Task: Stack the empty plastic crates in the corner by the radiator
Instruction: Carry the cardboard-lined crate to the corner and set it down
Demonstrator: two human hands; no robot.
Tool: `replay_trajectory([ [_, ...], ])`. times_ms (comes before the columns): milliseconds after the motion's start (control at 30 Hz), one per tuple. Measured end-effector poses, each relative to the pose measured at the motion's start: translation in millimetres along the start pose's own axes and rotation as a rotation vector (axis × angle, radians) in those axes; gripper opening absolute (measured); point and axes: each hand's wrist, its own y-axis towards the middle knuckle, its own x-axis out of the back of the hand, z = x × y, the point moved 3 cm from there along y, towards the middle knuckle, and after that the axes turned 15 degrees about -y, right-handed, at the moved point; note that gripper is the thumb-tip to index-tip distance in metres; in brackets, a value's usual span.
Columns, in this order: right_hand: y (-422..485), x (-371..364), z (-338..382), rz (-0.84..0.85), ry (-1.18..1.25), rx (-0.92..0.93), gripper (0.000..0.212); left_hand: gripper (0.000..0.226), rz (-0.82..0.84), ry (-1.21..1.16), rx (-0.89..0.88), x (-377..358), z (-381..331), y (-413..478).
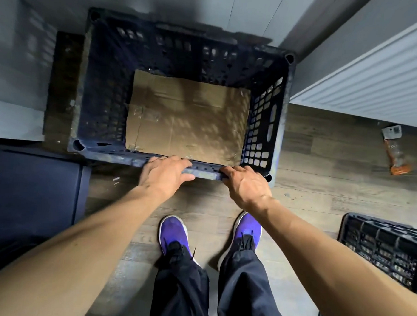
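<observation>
A large dark blue plastic crate (pixel 263 126) with perforated walls stands in the corner, straight ahead of me, with a sheet of brown cardboard (pixel 187 118) lying on its bottom. My left hand (pixel 165 172) rests on the crate's near rim, fingers curled over the edge. My right hand (pixel 245 183) grips the same rim a little to the right. A white radiator (pixel 373 88) runs along the wall on the right. A second black crate (pixel 385 249) lies on the floor at the right edge, partly cut off.
A dark blue cabinet or box (pixel 31 198) stands at the left. An orange and clear object (pixel 395 151) lies on the wooden floor below the radiator. My feet in purple shoes (pixel 175 235) stand just behind the crate. Grey walls close the corner.
</observation>
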Motion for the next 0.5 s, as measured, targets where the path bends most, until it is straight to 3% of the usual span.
replay_trajectory([
  [233, 9, 7, -11, 0.077, -0.04, 0.148, 0.049, 0.05, -0.074, 0.096, -0.042, -5, 1, -5],
  [500, 25, 28, -28, 0.003, 0.003, 0.119, 0.043, 0.046, -0.062, 0.055, -0.08, 14, -10, 16],
])
